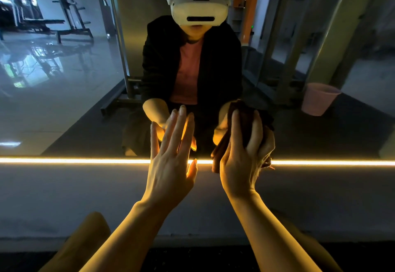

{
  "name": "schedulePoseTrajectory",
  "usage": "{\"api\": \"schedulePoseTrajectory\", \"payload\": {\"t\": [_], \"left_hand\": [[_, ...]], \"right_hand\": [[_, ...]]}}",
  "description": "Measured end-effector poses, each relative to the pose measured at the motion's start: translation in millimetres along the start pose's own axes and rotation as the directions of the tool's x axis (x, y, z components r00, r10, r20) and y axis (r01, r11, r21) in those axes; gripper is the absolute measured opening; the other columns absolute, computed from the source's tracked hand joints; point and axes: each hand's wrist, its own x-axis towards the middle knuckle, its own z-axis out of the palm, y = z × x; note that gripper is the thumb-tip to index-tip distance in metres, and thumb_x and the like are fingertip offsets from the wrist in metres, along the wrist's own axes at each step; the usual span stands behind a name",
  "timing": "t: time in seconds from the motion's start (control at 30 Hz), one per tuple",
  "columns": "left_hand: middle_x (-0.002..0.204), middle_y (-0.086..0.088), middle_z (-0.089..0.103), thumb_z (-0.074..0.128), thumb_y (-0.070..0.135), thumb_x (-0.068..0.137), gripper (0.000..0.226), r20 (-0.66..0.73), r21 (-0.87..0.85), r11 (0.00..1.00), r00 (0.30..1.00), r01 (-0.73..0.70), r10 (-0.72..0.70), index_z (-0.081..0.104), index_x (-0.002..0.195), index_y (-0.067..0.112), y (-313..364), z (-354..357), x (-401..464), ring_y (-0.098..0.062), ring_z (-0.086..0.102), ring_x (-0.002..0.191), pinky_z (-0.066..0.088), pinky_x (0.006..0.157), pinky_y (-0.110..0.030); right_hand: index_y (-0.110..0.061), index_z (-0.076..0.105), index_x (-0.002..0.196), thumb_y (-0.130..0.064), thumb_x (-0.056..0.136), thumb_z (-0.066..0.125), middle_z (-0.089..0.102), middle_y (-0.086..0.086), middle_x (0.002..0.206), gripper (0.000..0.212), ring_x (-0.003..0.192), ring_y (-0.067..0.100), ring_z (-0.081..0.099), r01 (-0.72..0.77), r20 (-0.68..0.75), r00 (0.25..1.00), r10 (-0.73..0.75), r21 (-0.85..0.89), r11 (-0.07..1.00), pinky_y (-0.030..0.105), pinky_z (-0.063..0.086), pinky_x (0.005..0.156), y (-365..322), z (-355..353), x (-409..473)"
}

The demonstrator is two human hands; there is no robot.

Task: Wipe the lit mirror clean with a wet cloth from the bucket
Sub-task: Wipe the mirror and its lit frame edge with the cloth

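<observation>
The lit mirror (64,100) fills the upper view, with a glowing yellow light strip (85,161) along its lower edge. My left hand (173,154) is held flat with straight fingers against the glass just above the strip. My right hand (245,150) grips a bunched dark brown cloth (243,113) and holds it to the mirror beside the left hand. The pink bucket (318,98) shows only as a reflection at the right. The mirror also reflects the person wearing a white headset.
Below the light strip runs a pale grey frame or wall band (64,197), then dark floor. My knees (85,239) sit low at the bottom. The reflection shows gym frames (70,11), a shiny floor and metal posts behind me.
</observation>
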Motion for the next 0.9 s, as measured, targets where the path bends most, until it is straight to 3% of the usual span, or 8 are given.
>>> {"api": "schedulePoseTrajectory", "payload": {"t": [0.17, 0.27, 0.4, 0.53, 0.67, 0.77, 0.9], "left_hand": [[0.164, -0.014, 0.004, 0.078, 0.011, 0.074, 0.1, -0.002, 0.016, 1.0, 1.0, 0.021, -0.021, 0.02, 0.154, 0.002, 2.9, 1.9, 1.1, -0.029, 0.002, 0.152, -0.001, 0.118, -0.061], [0.163, -0.015, 0.005, 0.078, 0.013, 0.075, 0.098, -0.017, 0.017, 1.0, 1.0, 0.025, -0.025, 0.021, 0.153, 0.001, 4.6, 3.6, -0.4, -0.031, 0.003, 0.151, 0.001, 0.118, -0.063], [0.164, -0.015, 0.003, 0.078, 0.015, 0.075, 0.101, -0.039, 0.012, 0.999, 0.998, 0.049, -0.049, 0.018, 0.154, 0.003, 9.7, 5.8, 2.0, -0.031, 0.003, 0.151, 0.002, 0.118, -0.064], [0.164, -0.012, -0.001, 0.078, 0.015, 0.075, 0.102, -0.028, 0.015, 0.998, 0.998, 0.059, -0.058, 0.015, 0.155, 0.004, 10.8, 7.1, 1.0, -0.031, 0.001, 0.152, 0.001, 0.118, -0.063], [0.164, -0.012, -0.001, 0.077, 0.015, 0.076, 0.102, -0.034, 0.015, 0.998, 0.998, 0.06, -0.059, 0.014, 0.155, 0.005, 11.6, 7.2, 1.6, -0.031, 0.001, 0.151, 0.002, 0.118, -0.064], [0.164, -0.013, 0.0, 0.075, 0.014, 0.076, 0.101, -0.023, 0.015, 0.998, 0.998, 0.062, -0.061, 0.014, 0.155, 0.004, 11.7, 7.3, 1.5, -0.031, 0.001, 0.151, 0.003, 0.117, -0.065], [0.164, -0.012, 0.0, 0.077, 0.014, 0.076, 0.101, -0.018, 0.02, 0.998, 0.998, 0.053, -0.053, 0.016, 0.155, 0.004, 9.2, 5.1, 0.7, -0.029, 0.0, 0.152, 0.0, 0.118, -0.062]], "right_hand": [[-0.023, 0.037, 0.145, -0.021, 0.107, 0.033, 0.039, 0.011, 0.127, 0.038, 0.113, 0.032, 0.043, 0.11, 0.013, 0.994, -0.109, -0.059, 0.992, 0.043, 0.043, 0.09, 8.2, -0.9, -3.3], [-0.02, 0.037, 0.146, -0.018, 0.104, 0.042, 0.041, 0.011, 0.123, 0.043, 0.109, 0.03, 0.047, 0.186, 0.062, 0.982, -0.181, -0.08, 0.979, 0.042, 0.043, 0.086, 11.7, -8.0, -12.1], [-0.021, 0.039, 0.146, -0.011, 0.095, 0.052, 0.04, 0.011, 0.12, 0.054, 0.106, 0.029, 0.046, 0.055, -0.038, 0.997, -0.06, -0.114, 0.992, 0.039, 0.042, 0.085, 4.0, -15.9, 26.4], [-0.022, 0.04, 0.145, -0.006, 0.085, 0.069, 0.041, 0.011, 0.118, 0.068, 0.105, 0.03, 0.049, 0.198, 0.087, 0.978, -0.191, -0.077, 0.977, 0.038, 0.038, 0.086, 2.2, -21.6, 0.1], [-0.024, 0.039, 0.144, -0.012, 0.092, 0.051, 0.043, 0.011, 0.115, 0.055, 0.102, 0.032, 0.054, 0.105, 0.031, 0.994, -0.103, -0.087, 0.991, 0.037, 0.037, 0.083, 0.1, -17.6, 17.7], [-0.023, 0.038, 0.145, -0.01, 0.091, 0.051, 0.044, 0.012, 0.115, 0.057, 0.102, 0.035, 0.056, 0.158, 0.078, 0.985, -0.155, -0.046, 0.986, 0.042, 0.044, 0.079, -1.7, -17.4, 8.1], [-0.025, 0.041, 0.143, -0.013, 0.101, 0.043, 0.044, 0.011, 0.113, 0.044, 0.099, 0.032, 0.054, 0.125, -0.004, 0.992, -0.126, -0.072, 0.99, 0.037, 0.037, 0.08, 1.1, -16.2, 18.8]]}}
